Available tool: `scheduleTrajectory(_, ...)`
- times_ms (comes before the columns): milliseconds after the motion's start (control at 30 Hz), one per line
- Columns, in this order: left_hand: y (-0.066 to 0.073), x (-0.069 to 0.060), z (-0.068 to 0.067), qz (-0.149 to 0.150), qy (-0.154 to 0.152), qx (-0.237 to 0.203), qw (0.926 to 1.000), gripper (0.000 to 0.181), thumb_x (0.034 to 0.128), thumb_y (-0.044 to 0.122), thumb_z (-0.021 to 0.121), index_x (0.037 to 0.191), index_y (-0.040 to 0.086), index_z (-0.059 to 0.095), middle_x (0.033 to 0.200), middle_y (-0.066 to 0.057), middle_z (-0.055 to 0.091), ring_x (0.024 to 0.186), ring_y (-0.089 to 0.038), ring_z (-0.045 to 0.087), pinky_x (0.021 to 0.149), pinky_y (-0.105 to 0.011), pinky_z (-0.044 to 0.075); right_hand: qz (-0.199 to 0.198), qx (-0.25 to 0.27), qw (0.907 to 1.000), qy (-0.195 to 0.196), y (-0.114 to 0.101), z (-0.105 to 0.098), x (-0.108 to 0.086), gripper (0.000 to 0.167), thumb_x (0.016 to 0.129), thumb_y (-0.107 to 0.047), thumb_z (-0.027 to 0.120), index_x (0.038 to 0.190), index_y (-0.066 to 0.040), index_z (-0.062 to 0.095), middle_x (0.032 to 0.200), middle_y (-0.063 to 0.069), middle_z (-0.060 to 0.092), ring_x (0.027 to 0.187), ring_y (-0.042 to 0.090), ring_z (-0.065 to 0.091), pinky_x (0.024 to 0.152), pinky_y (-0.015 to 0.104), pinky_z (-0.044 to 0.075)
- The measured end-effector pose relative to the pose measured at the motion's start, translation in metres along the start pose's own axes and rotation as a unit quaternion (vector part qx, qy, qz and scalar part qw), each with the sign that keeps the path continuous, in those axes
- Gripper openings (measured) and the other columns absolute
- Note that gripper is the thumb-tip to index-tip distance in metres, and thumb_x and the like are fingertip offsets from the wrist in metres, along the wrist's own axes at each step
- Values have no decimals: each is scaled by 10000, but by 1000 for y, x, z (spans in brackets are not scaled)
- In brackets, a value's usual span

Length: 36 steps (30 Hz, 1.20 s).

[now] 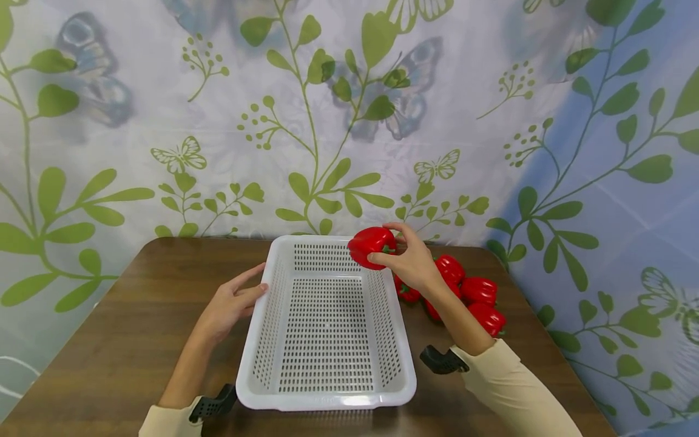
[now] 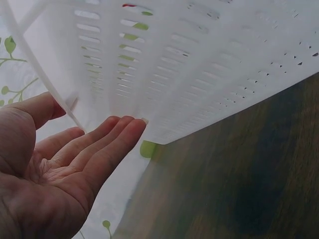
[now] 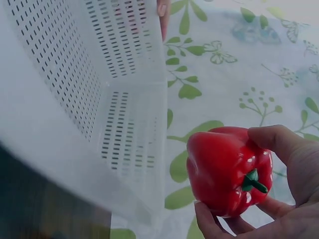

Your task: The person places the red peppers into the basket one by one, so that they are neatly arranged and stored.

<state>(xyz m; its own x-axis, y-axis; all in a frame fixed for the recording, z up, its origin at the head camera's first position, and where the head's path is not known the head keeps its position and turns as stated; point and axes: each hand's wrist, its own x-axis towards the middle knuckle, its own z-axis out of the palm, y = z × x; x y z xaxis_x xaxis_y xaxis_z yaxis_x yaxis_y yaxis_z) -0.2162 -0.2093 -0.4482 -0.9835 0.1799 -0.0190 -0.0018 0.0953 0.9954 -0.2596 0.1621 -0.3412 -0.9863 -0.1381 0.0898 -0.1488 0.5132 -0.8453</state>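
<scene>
A white perforated plastic basket (image 1: 327,400) stands on the table with nothing inside it. My left hand (image 1: 226,306) holds its left side, thumb at the rim and fingers against the outer wall, as the left wrist view also shows of the hand (image 2: 65,164). Over the basket's far right corner, my right hand (image 1: 411,261) grips a glossy red bell pepper (image 1: 368,246) between thumb and fingers. The right wrist view shows this pepper (image 3: 224,169) with its green stem facing the palm. More red bell peppers (image 1: 479,291) lie right of the basket, partly behind my right forearm.
A dark brown wooden table (image 1: 147,303) carries everything. Behind and to the right hangs a pale cloth (image 1: 218,121) printed with green leaves and butterflies. Black wrist mounts (image 1: 442,359) sit on both forearms, close to the basket's near sides.
</scene>
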Motion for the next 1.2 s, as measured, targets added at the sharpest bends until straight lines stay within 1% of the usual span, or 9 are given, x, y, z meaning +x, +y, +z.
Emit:
scheduleTrajectory(200, 0, -4, 1, -67, 14, -47, 10000, 657, 999, 328, 658, 1577, 188, 378, 1325, -266, 642, 1074, -300, 730, 870, -402, 619, -67, 84, 9999, 93, -4, 16, 7, 715, 830, -353, 812, 1442, -258, 454, 1379, 112, 577, 1156, 315, 605, 849, 452, 604)
scheduleTrajectory(367, -1, -5, 1, -50, 43, -49, 10000, 657, 999, 329, 658, 1577, 195, 377, 1331, -263, 640, 1073, -289, 731, 869, -393, 619, -275, 167, 9994, 111, -13, 30, 14, 697, 831, -348, 809, 1433, -257, 471, 1358, 117, 586, 1105, 319, 628, 833, 450, 605)
scheduleTrajectory(500, -1, -6, 1, -47, 39, -20, 10000, 654, 1002, 327, 653, 1579, 197, 374, 1325, -263, 643, 1058, -279, 736, 865, -398, 619, -435, 188, 9989, 23, -18, 43, 20, 676, 834, -332, 809, 1420, -224, 491, 1351, 115, 591, 1111, 311, 628, 845, 444, 611)
scheduleTrajectory(633, 0, -6, 2, -63, 73, 21, 10000, 647, 1003, 326, 653, 1576, 197, 381, 1320, -264, 646, 1047, -267, 739, 873, -418, 617, -506, 202, 9985, -83, -23, 56, 24, 630, 830, -307, 811, 1388, -225, 529, 1359, 116, 589, 1122, 312, 617, 840, 431, 616)
scheduleTrajectory(867, -1, -6, 3, -59, 78, 45, 9999, 641, 1004, 320, 652, 1573, 191, 387, 1317, -263, 647, 1035, -253, 741, 875, -424, 616, -502, -1, 9984, -266, -26, 78, 32, 607, 823, -299, 800, 1378, -235, 561, 1294, 86, 625, 1110, 271, 598, 793, 376, 610)
scheduleTrajectory(1067, -1, -4, 3, -40, 37, -28, 10000, 646, 1002, 328, 654, 1575, 199, 385, 1328, -258, 643, 1065, -278, 735, 868, -403, 619, -454, -103, 9978, -480, -25, 94, 40, 597, 824, -262, 803, 1374, -184, 585, 1267, 122, 650, 1125, 292, 605, 821, 391, 604)
scheduleTrajectory(1200, 0, -3, 4, -51, 50, -25, 10000, 644, 1003, 337, 650, 1576, 209, 384, 1337, -254, 639, 1067, -288, 734, 863, -399, 621, -432, -365, 9969, -548, -25, 104, 45, 584, 817, -215, 807, 1364, -163, 608, 1244, 133, 670, 1103, 292, 618, 819, 391, 607)
